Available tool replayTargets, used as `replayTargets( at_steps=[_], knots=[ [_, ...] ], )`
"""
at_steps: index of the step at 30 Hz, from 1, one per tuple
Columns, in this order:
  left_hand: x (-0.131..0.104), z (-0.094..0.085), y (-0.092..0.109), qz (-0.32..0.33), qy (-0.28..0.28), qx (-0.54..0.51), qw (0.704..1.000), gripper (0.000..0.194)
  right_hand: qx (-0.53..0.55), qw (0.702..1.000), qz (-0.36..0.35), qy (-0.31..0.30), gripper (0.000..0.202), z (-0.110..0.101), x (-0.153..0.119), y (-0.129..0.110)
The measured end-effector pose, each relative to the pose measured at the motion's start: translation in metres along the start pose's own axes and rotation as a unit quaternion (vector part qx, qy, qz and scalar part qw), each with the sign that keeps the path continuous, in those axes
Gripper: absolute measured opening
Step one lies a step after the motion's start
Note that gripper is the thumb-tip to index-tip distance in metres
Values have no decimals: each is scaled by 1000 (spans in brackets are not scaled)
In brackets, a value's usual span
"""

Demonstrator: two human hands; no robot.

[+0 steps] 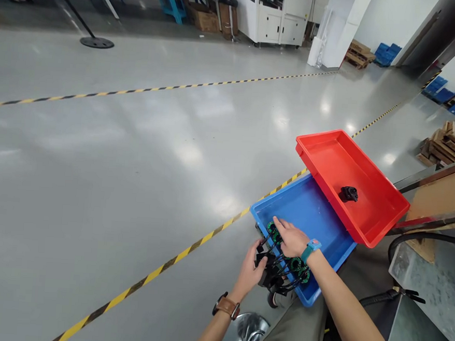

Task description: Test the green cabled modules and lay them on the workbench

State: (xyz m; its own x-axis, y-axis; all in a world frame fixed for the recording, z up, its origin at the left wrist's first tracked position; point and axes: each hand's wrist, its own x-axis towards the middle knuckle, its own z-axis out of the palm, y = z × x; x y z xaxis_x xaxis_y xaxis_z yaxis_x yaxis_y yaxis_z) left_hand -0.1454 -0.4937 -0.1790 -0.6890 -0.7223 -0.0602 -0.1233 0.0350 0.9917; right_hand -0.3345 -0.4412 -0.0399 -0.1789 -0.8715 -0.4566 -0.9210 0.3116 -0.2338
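Note:
My left hand [250,270] is curled around a bunch of black blocks with cables [271,275], which hang over the near-left edge of a blue tray [301,199]. Thin black leads run from them over the rim to several green ring-shaped circuit boards [296,264] lying inside that edge. My right hand [293,241] lies over these boards, fingers stretched out, touching the upper ones; its palm side is hidden. A red tray [348,163] rests tilted across the blue tray's far right side, with a small black part [349,194] in it.
A metal stool [245,330] stands below my left wrist. On the right are a grey metal surface [434,278] and a black hose [429,236]. Yellow-black tape [191,248] crosses the floor. Farther off are wooden pallets [450,142] and a white machine cabinet [275,20].

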Motion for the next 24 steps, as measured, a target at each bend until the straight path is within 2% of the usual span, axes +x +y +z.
replayTargets(
  at_steps=[2,4,7,9,13,15,19,24],
  knots=[
    [10,-3,-1,6,-11,10,1000,52,-14,1000,-16,-7,104,1,12,-8],
    [21,-7,-2,16,-33,27,999,36,-44,999,-24,-16,105,4,23,-11],
    [36,-16,-7,35,-67,66,995,12,-74,996,-49,-7,93,6,35,-8],
    [47,-22,-10,44,-79,92,992,6,-86,995,-57,2,86,7,38,-4],
    [62,-33,-16,73,-106,129,983,6,-93,994,-47,33,74,10,34,0],
    [64,-41,-17,92,-105,150,979,15,-93,994,-36,49,61,13,32,-1],
    [55,-67,-14,119,-60,207,969,27,-82,994,12,78,38,21,35,-9],
    [42,-98,7,157,-39,277,947,23,-55,990,78,100,34,26,39,-23]
  ],
)
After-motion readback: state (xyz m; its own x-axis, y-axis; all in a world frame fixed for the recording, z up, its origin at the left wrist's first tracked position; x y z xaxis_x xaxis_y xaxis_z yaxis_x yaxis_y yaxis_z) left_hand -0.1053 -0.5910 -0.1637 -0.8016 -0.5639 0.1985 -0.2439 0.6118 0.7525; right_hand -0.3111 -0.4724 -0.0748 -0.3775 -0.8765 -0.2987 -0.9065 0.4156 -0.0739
